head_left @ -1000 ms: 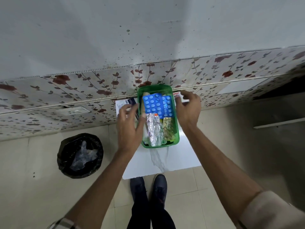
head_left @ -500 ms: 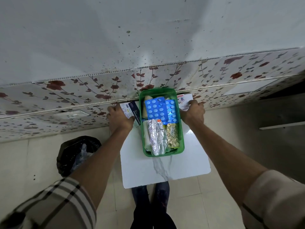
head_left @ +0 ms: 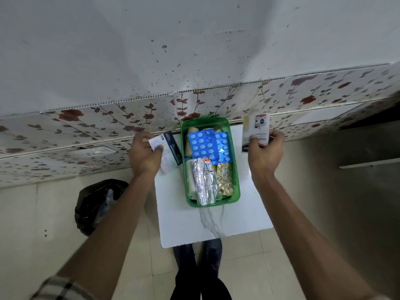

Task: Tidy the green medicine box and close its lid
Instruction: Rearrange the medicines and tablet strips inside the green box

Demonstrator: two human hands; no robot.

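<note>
The green medicine box (head_left: 236,169) stands open on a small white marble-look table (head_left: 216,221). Inside lie blue blister packs (head_left: 205,146), a silver foil strip (head_left: 204,180), a gold blister pack (head_left: 225,180) and pale rolls along the left wall. My left hand (head_left: 144,155) grips a white and dark blue carton (head_left: 171,151) just left of the box. My right hand (head_left: 265,153) holds a white carton (head_left: 255,128) upright, lifted above the table to the right of the box. No lid is visible.
A black bin lined with a bag (head_left: 97,204) stands on the tiled floor to the left. A wall with floral tiles (head_left: 108,118) runs right behind the table. My shoes (head_left: 199,254) show under the table's near edge.
Both hands went from the box's sides to the cartons lying beside it. Each now holds one; the right carton has been raised and turned upright.
</note>
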